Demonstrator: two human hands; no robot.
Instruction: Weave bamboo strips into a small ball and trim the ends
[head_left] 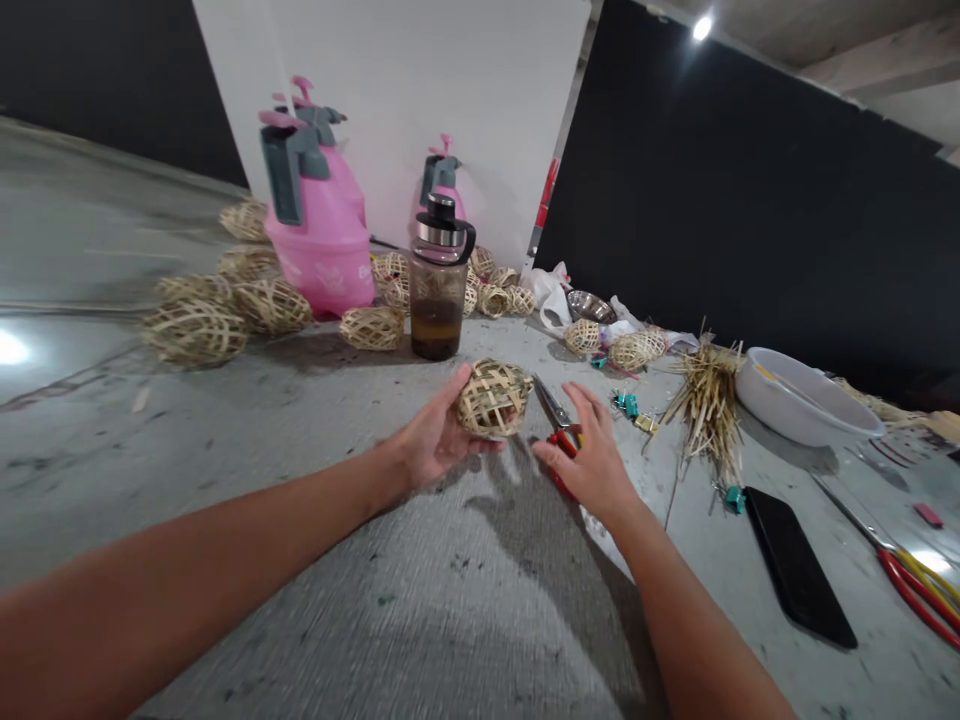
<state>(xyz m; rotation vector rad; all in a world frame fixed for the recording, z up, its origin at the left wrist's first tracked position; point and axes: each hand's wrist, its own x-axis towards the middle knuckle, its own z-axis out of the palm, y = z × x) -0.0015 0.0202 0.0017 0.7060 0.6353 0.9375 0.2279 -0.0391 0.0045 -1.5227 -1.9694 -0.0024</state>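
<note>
Head view, one entry.

Item held: woven ball [493, 400], small, plaited from pale flat strips in an open lattice. It is raised just above the bench [300, 440], near the middle of the frame and in front of the bottle [439, 290].

Hands: the left hand [435, 440] is cupped around the ball's near side, with the thumb over the top and the fingers closed beneath. The right hand [592, 460] is laid flat, fingers extended and uncurled, on the red handles of the snips [553, 405]. The tool's exact type is hard to tell, since the handles are mostly covered. The two hands are kept apart, with the snips' blades between them.

Handling, as judged: the ball is likely very light, hollow and springy, and easily crushed or frayed. It is best taken around its girth with a spread, gentle cup, never by a single strip.

Surroundings listed:
- more woven balls [196, 330] are heaped at the left
- two pink sprayers [319, 230] stand behind the heap
- a bundle of loose strips [705, 400] lies beside a white basin [806, 405]
- teal clips [627, 403] are scattered nearby
- a black phone [799, 565] lies flat at the right
- a second red-handled tool [919, 590] is found at the far right edge
</note>
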